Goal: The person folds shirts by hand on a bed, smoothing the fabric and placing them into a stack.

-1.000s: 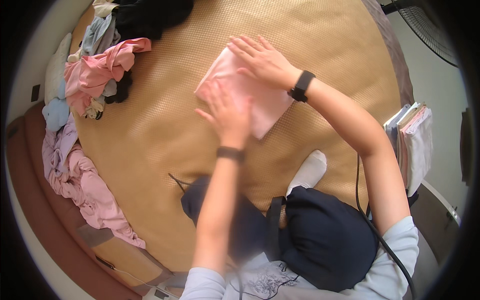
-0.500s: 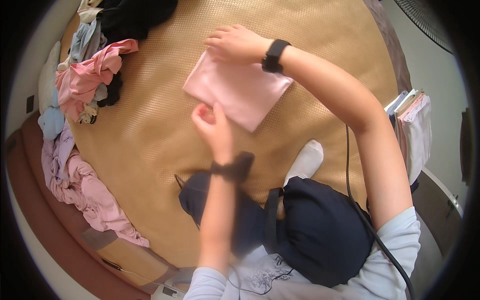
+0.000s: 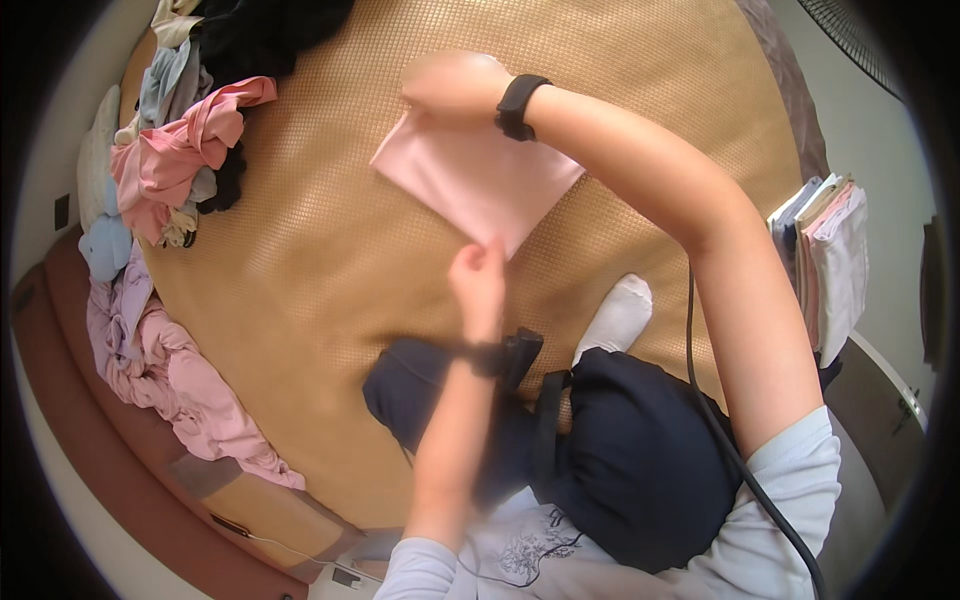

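A folded, smooth pink cloth [image 3: 490, 185] lies on the woven tan mat in front of me; whether it is a garment I cannot tell. My left hand [image 3: 478, 285] is closed in a pinch at its near corner. Over the far left edge of the cloth lies my right hand [image 3: 455, 85], bent inward at the wrist. Motion smears its fingers, so their grip does not show. Both wrists wear black bands.
Loose clothes lie along the left side, among them a coral pink garment [image 3: 180, 165], a black one [image 3: 265, 35] and a pale pink one [image 3: 200, 390]. Folded clothes [image 3: 825, 245] are stacked at the right. A black cable [image 3: 700, 395] runs past my right arm; a fan [image 3: 855, 40] stands far right.
My left hand has moved right along the near edge of the cloth to its near corner. My right hand has shifted slightly left, and its spread fingers are now blurred.
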Action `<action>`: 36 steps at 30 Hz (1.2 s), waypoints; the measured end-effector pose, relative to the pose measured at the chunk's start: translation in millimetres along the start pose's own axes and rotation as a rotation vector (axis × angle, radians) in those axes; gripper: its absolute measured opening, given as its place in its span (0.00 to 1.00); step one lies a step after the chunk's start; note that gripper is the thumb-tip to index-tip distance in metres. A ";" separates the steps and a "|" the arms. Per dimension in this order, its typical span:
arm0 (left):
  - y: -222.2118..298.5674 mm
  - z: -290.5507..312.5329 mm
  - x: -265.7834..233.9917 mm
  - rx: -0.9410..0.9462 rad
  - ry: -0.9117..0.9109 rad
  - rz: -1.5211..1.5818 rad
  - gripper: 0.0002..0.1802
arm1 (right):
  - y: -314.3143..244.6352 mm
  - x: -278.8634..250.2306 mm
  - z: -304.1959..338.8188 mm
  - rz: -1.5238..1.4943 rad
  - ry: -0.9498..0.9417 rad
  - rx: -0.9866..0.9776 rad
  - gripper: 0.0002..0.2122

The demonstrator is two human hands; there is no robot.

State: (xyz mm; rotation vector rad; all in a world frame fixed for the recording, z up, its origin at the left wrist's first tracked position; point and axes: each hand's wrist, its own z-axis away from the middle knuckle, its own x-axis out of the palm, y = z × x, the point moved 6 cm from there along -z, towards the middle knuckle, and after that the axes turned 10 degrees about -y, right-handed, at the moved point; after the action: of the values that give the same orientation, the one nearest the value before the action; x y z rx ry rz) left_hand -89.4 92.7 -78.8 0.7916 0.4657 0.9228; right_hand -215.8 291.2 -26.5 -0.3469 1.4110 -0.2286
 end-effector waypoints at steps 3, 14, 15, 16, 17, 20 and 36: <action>21.0 -4.5 -6.6 0.071 -0.018 -0.032 0.10 | 4.6 -26.7 24.5 -0.286 0.061 0.134 0.07; 101.6 -84.6 -69.7 0.218 0.053 -0.161 0.14 | 45.8 11.6 125.6 -0.785 -0.121 0.803 0.17; 102.8 -83.6 -68.9 0.242 0.117 -0.160 0.15 | 43.0 8.8 135.1 -0.745 -0.069 0.816 0.18; 103.8 -81.8 -68.7 0.267 0.183 -0.160 0.16 | 39.4 11.3 139.4 -0.742 -0.068 0.822 0.18; 99.7 -78.9 -66.1 0.267 0.180 -0.159 0.16 | 38.1 11.3 143.6 -0.702 -0.007 0.854 0.18; 49.7 -66.3 -72.1 0.150 0.279 -0.045 0.20 | 32.7 10.0 157.0 -0.750 0.081 0.936 0.22; 51.5 -27.1 -12.4 0.286 -0.121 -0.092 0.15 | 19.6 47.8 183.6 -0.872 0.100 0.850 0.20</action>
State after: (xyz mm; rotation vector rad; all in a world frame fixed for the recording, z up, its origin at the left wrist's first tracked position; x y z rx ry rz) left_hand -141.0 111.6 -55.9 1.0705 0.5298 0.7259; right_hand -28.3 310.7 -55.5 -0.2141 1.0571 -1.5152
